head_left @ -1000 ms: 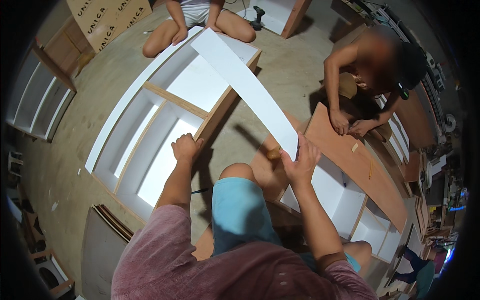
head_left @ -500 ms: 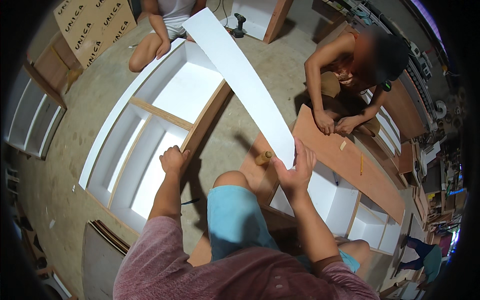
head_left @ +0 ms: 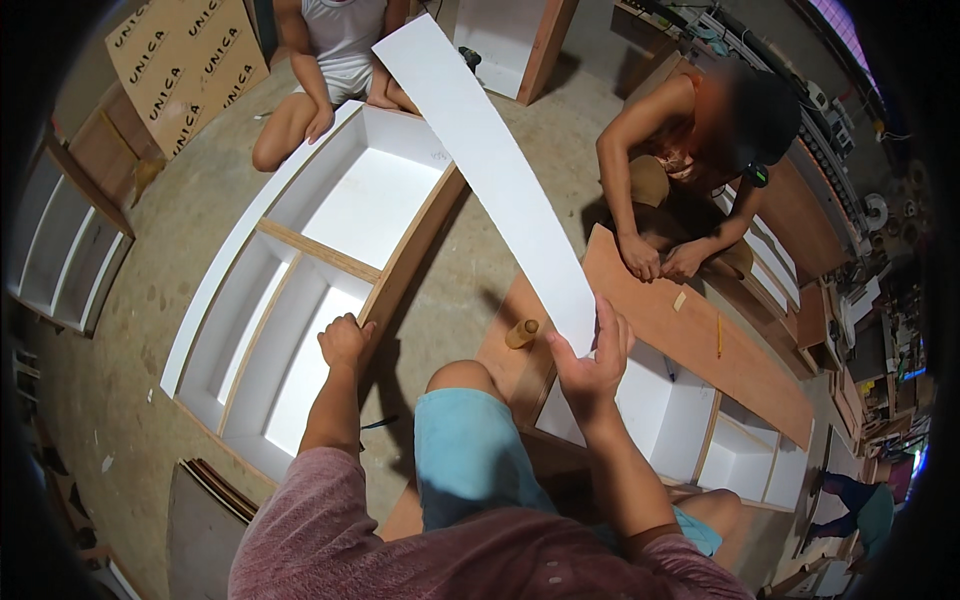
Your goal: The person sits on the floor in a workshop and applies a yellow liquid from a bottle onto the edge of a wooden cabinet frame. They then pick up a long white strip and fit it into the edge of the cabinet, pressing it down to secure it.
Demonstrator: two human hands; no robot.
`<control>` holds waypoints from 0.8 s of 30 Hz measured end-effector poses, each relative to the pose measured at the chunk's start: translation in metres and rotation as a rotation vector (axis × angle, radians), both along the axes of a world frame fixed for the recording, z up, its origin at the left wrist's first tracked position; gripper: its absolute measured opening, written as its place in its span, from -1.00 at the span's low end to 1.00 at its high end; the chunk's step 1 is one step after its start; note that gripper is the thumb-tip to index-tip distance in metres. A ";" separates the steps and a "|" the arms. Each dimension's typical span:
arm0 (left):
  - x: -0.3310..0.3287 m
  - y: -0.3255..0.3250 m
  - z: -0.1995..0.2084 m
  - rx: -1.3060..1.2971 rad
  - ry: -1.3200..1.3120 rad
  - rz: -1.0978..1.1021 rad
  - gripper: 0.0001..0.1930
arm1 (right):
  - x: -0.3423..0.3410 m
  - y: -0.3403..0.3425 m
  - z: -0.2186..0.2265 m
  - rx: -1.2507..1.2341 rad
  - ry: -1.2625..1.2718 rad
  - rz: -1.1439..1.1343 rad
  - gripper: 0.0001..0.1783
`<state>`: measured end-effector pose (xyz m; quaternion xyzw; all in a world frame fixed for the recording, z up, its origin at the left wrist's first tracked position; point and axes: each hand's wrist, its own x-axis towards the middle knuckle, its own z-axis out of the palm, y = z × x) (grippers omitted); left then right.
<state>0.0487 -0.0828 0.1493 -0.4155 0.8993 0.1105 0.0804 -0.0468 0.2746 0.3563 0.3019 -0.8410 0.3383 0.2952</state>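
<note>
Head view: the panel (head_left: 500, 190) slanted across the far right corner of the cabinet (head_left: 415, 240), its near end standing off to the cabinet's right. There the right hand (head_left: 595, 360) held that end, partly open, thumb on one side and fingers on the other. The left hand (head_left: 345, 340) was curled at the cabinet's right edge; its fingertips were tucked away, so whether it gripped the edge could not be told.

Good handling called for a firm hold on the panel's near end, so the long far part would not dip or swing, and for light pressure on the cabinet. The panel hid its own underside and part of the drill (head_left: 470, 60) beyond the cabinet. Right of the cabinet, a brown board (head_left: 690, 310) covered part of a second unit (head_left: 707, 437).
</note>
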 end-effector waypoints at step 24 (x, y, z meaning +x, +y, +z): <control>0.001 0.000 0.001 0.029 0.004 -0.003 -0.48 | 0.005 0.008 -0.001 -0.027 0.000 -0.088 -0.13</control>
